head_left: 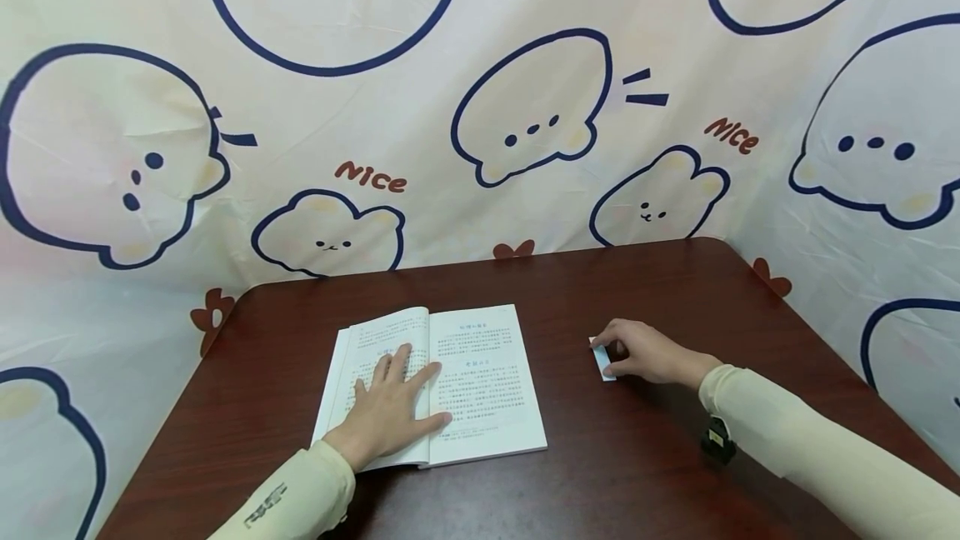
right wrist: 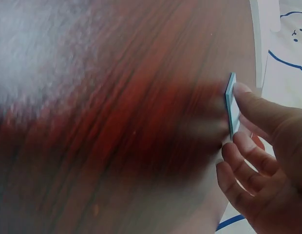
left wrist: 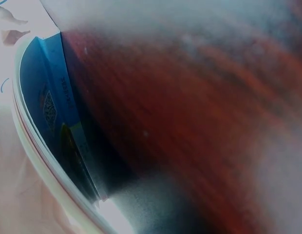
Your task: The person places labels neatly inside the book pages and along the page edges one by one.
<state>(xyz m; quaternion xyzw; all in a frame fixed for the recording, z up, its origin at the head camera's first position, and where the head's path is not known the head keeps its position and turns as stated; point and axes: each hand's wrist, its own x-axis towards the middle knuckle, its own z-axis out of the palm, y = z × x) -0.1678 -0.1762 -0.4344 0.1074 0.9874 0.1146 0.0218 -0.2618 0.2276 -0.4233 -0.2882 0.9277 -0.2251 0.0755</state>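
Pale-yellow long sleeves (head_left: 810,432) reach in from the near side of an open, white-paged paper book (head_left: 487,390). Across the book's left page and centre fold rests the left hand (head_left: 390,419), its fingers spread wide. To the right of the book, the right hand (head_left: 652,352) pinches a small, flat, white and light-blue rectangle (head_left: 603,361) between thumb and fingers. Under the book is a dark reddish-brown wood-grain table (head_left: 600,473); beyond the book hangs a cream cloth (head_left: 420,123) printed with navy-outlined cartoon figures (head_left: 532,107).

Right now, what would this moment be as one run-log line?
left hand: spread on open book | right hand: pinches strip | book: on table
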